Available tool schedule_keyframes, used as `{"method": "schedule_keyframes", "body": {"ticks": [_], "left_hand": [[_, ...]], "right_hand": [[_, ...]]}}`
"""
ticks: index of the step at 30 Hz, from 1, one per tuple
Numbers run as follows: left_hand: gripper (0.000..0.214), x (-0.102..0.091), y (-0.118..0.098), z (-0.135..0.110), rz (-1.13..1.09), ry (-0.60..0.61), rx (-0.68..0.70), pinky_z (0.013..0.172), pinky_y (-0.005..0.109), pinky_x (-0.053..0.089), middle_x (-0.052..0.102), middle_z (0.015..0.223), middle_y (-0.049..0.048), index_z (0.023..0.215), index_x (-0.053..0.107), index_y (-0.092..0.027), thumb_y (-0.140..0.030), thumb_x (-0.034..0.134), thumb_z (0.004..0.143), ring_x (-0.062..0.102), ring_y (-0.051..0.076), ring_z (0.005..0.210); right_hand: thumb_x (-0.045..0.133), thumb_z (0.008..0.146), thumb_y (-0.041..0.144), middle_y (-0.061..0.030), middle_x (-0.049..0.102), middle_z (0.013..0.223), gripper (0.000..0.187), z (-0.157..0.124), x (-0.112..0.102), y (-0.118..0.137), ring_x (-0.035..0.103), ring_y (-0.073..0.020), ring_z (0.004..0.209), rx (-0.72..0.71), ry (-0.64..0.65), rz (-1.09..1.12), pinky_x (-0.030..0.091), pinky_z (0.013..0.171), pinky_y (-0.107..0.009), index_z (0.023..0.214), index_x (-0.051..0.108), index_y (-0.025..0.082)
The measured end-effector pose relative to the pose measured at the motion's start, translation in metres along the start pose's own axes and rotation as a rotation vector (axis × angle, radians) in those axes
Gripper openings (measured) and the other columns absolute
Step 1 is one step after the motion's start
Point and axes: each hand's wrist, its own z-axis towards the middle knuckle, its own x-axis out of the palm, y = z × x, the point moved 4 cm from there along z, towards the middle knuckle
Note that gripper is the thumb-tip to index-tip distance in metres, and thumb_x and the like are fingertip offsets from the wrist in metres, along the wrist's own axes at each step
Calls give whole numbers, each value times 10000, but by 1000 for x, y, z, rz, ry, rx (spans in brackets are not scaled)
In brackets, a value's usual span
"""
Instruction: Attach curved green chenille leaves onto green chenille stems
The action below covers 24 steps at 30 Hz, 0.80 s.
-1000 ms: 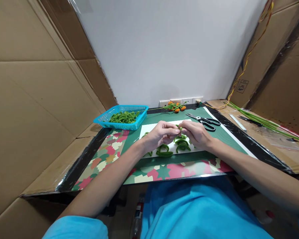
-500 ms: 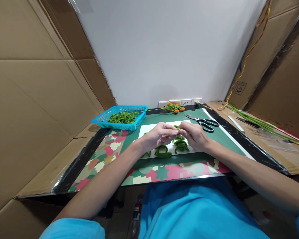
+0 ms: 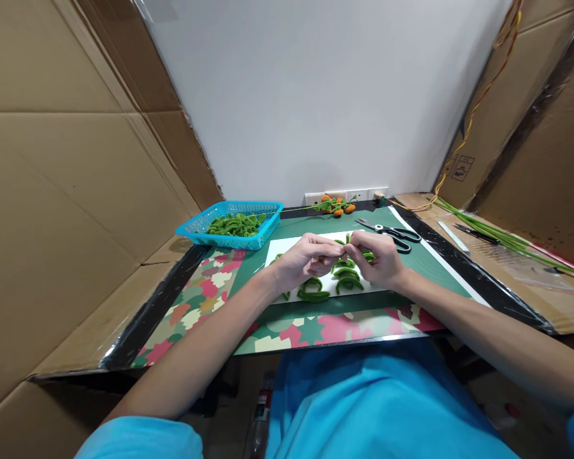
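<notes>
Over the white sheet point(image 3: 287, 245), my left hand point(image 3: 310, 258) and my right hand point(image 3: 377, 258) meet fingertip to fingertip. Both are closed in a pinch on a short green pipe cleaner point(image 3: 348, 238), whose end sticks up between them; the fingers hide most of it. Below the hands, curved green pipe cleaner pieces point(image 3: 314, 296) lie in small groups on the sheet, one pile point(image 3: 348, 280) under my right hand. Part of the groups is covered by my hands.
A blue basket point(image 3: 220, 241) of green pieces point(image 3: 236, 225) stands at the back left. Orange flowers on green stems point(image 3: 337, 207) lie by the power sockets point(image 3: 358, 196). Black-handled scissors point(image 3: 397, 239) rest right of the sheet. Long green stems point(image 3: 502, 236) and a black tool point(image 3: 476, 234) lie on cardboard.
My fingertips have shifted slightly around the green pipe cleaner, and its end now points upward between the hands. My right hand has turned a little. The pieces on the sheet stay put.
</notes>
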Motion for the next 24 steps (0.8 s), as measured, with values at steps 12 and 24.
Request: {"method": "schedule_keyframes", "body": {"ticks": [12,24], "left_hand": [[317,-1,2,2,-44,12,-38,451,178,160,321,563,-89,700,566,-120,-280,821,802,237,2,444],[335,-6,4,3,10,-54,50,456,199,158,416,621,-62,744,668,-107,-368,875,768,306,1,439]], "right_hand": [[403,1122,288,-1,527,780,243,0,1,-6,480,-149,655,-72,105,-12,383,621,-277,908,503,231],[412,1118,480,30,507,694,376,2,4,-11,427,-129,593,165,123,93,345,582,-267,867,521,222]]}}
